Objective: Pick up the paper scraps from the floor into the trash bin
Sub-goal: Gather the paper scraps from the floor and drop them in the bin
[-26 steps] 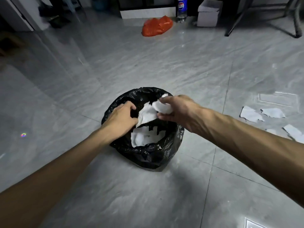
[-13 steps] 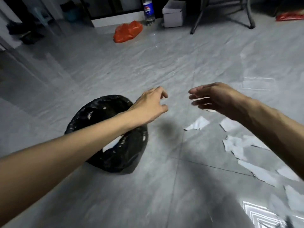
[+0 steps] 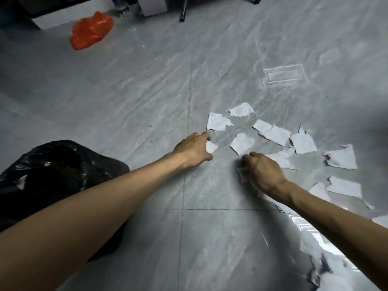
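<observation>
Several torn white paper scraps lie on the grey tiled floor, among them one (image 3: 218,121) just beyond my left hand, one (image 3: 242,142) between my hands and a larger one (image 3: 341,157) at the right. My left hand (image 3: 195,150) is low over the floor, its fingers pinched on a small scrap (image 3: 211,147). My right hand (image 3: 262,171) is curled with knuckles up, closed on a scrap (image 3: 241,176) that sticks out at its left side. The trash bin (image 3: 52,169), lined with a black bag, stands at the left under my left forearm; its inside is hidden.
An orange plastic bag (image 3: 92,31) lies at the back left. Next to it are a bottle (image 3: 118,5) and a white box (image 3: 152,5). A dark metal leg (image 3: 184,11) stands beyond. Bright window reflections show on the floor (image 3: 283,77).
Both hands left the bin, where the right one held paper, swung right and dropped to the floor onto scraps. The view turned right, so the bin slid to the left edge.
</observation>
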The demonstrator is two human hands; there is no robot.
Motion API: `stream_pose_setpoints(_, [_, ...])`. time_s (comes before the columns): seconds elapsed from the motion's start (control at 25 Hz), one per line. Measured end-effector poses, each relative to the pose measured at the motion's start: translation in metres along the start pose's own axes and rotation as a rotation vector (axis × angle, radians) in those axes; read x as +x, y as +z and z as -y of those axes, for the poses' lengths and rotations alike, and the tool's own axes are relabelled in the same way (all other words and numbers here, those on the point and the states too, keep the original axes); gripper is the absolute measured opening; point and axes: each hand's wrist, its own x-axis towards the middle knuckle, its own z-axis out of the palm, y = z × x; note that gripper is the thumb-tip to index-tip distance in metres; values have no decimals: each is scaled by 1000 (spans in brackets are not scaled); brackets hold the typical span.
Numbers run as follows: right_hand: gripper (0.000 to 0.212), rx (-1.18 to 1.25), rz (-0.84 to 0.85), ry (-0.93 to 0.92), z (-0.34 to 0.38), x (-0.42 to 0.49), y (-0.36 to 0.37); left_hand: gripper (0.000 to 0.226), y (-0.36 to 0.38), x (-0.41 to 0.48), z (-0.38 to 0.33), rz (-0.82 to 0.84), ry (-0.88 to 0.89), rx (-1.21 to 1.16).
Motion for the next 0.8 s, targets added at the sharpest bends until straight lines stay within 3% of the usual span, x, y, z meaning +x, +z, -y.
stream_pose_setpoints(0.16, [5,339,-124,16,-9,4,-11,53,39,29,13,-4,-17,92])
stream_pose_setpoints(0.32, [9,991,-291,197,-30,10,-48,10,58,41,30,-152,4,-111])
stream_pose_setpoints(0.4, [10,1128,-326,266,-40,6,-56,10,59,41,33,-202,50,-177])
stream_pose_setpoints(0.44, [12,1068,-309,281,-42,1,-55,12,57,42,29,-239,126,-186])
stream_pose_setpoints(0.52, [24,722,-185,231,-40,-8,-43,14,51,49,10,-297,322,-193])
stream_pose_setpoints(0.64, [46,245,28,100,-29,-23,-16,17,47,73,-29,-172,523,-56])
stream_pose_setpoints(0.72, [38,117,36,67,-23,-28,-10,17,52,85,-48,-71,573,122])
stream_pose_setpoints(0.8, [26,97,-29,61,-19,-29,-11,13,58,91,-51,-50,553,134])
